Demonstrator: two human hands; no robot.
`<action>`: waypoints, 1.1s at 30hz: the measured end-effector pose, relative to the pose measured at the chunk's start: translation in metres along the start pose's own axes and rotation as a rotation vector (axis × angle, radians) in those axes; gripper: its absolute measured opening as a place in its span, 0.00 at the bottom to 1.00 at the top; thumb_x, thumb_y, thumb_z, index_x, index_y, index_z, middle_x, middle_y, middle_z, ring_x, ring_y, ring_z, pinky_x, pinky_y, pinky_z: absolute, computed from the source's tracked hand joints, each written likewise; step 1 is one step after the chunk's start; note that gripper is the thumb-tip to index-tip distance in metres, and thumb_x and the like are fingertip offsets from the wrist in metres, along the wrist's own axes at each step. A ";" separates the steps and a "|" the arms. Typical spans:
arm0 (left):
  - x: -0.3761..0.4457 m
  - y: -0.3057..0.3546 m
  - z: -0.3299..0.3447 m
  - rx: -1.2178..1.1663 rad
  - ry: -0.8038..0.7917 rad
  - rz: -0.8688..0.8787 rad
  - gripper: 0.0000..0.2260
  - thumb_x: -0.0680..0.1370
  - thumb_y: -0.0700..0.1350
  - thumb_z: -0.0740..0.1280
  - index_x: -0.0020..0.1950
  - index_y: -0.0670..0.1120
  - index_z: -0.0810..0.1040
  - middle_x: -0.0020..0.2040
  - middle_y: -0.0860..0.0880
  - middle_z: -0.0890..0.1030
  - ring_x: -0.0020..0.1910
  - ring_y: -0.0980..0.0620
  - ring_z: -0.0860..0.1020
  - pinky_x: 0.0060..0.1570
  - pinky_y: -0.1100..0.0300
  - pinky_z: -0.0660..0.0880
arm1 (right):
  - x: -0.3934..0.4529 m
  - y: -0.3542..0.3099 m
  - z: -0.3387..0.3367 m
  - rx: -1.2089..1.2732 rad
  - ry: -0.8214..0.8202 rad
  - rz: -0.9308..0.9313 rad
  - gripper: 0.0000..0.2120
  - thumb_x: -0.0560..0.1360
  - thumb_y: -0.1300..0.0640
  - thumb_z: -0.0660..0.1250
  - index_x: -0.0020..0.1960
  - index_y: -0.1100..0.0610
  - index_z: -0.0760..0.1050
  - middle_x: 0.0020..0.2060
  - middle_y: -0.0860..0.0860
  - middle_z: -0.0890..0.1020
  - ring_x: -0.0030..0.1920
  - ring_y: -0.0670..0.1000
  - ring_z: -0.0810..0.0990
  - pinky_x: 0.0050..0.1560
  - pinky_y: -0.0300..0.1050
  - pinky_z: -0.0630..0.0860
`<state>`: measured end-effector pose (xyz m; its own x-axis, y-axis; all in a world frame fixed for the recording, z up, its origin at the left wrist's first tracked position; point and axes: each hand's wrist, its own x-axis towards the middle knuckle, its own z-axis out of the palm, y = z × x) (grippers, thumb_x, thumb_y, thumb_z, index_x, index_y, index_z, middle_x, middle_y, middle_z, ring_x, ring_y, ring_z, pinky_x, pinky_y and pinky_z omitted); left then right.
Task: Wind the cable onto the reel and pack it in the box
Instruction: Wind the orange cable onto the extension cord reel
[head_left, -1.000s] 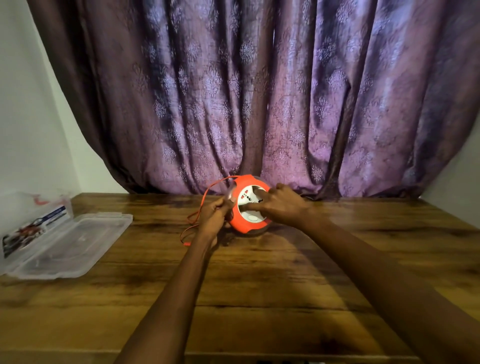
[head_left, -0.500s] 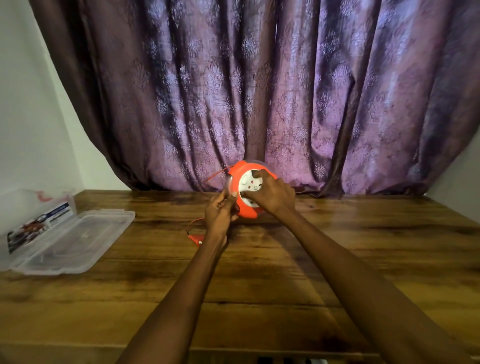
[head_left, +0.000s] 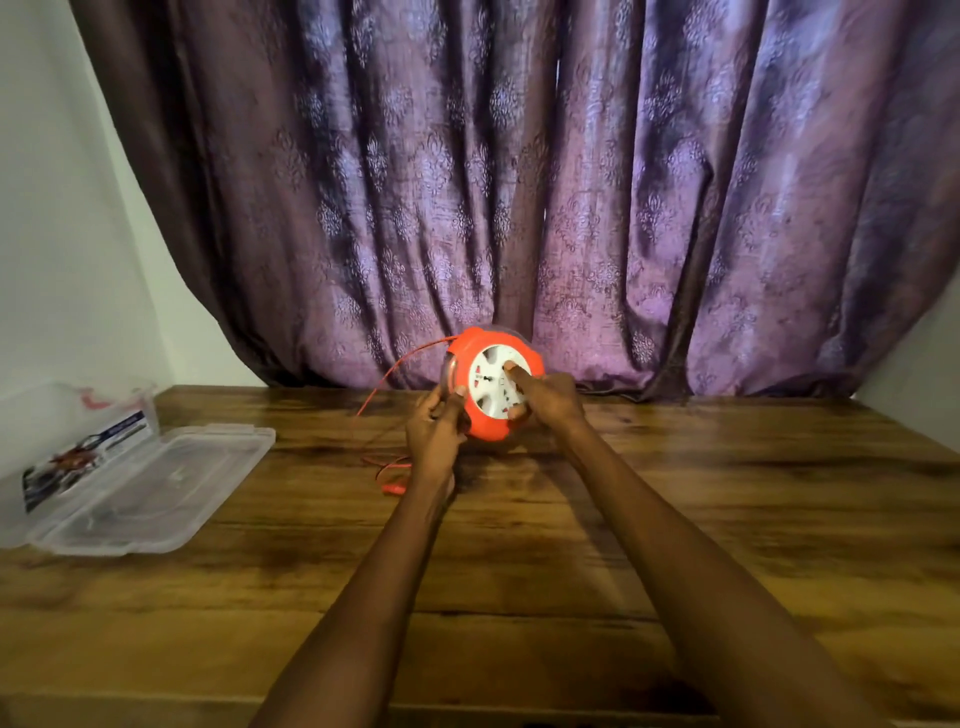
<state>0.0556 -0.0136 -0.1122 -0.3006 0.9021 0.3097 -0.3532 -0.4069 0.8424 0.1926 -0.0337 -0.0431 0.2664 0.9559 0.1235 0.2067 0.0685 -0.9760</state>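
An orange cable reel (head_left: 480, 428) with a white socket face stands on edge, held above the far middle of the wooden table (head_left: 519, 571). My left hand (head_left: 434, 428) grips its left rim and clear back. My right hand (head_left: 550, 397) presses fingers on the white face. A thin orange cable (head_left: 400, 366) arcs out from the reel's upper left and falls to the table, where its loose end (head_left: 392, 470) lies by my left wrist. A clear plastic box (head_left: 78, 452) stands open at the left, its lid (head_left: 156, 488) lying flat.
A purple patterned curtain (head_left: 519, 182) hangs right behind the table's far edge. White walls close in at both sides. The box carries a printed label (head_left: 83, 460) on its wall.
The reel has been turned under my right hand's fingers, which shifted on the white face. The cable loop now arcs out higher at the upper left, and the loose end lies nearer my left wrist.
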 end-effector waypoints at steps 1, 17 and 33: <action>0.004 0.001 -0.004 0.003 0.034 -0.017 0.05 0.80 0.42 0.69 0.46 0.47 0.84 0.36 0.49 0.77 0.31 0.57 0.72 0.31 0.61 0.72 | 0.002 0.001 -0.005 -0.219 0.017 -0.105 0.19 0.74 0.41 0.70 0.37 0.56 0.78 0.29 0.54 0.84 0.27 0.48 0.80 0.35 0.47 0.80; 0.003 0.009 -0.014 0.136 -0.130 -0.138 0.15 0.78 0.49 0.71 0.31 0.50 0.81 0.26 0.53 0.73 0.25 0.56 0.65 0.27 0.61 0.62 | 0.001 -0.023 -0.043 -1.736 -0.362 -1.277 0.22 0.81 0.51 0.56 0.72 0.33 0.62 0.70 0.57 0.70 0.57 0.60 0.79 0.52 0.52 0.75; -0.020 0.007 0.008 0.016 -0.129 0.031 0.13 0.79 0.45 0.70 0.63 0.56 0.83 0.53 0.47 0.76 0.43 0.51 0.75 0.41 0.54 0.78 | 0.002 -0.001 -0.011 -0.853 0.115 -0.356 0.34 0.61 0.31 0.70 0.65 0.41 0.73 0.57 0.56 0.83 0.57 0.60 0.81 0.54 0.50 0.75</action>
<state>0.0664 -0.0334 -0.1094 -0.1944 0.9005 0.3889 -0.3314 -0.4335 0.8380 0.2032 -0.0355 -0.0396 0.1369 0.8815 0.4519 0.9040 0.0753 -0.4208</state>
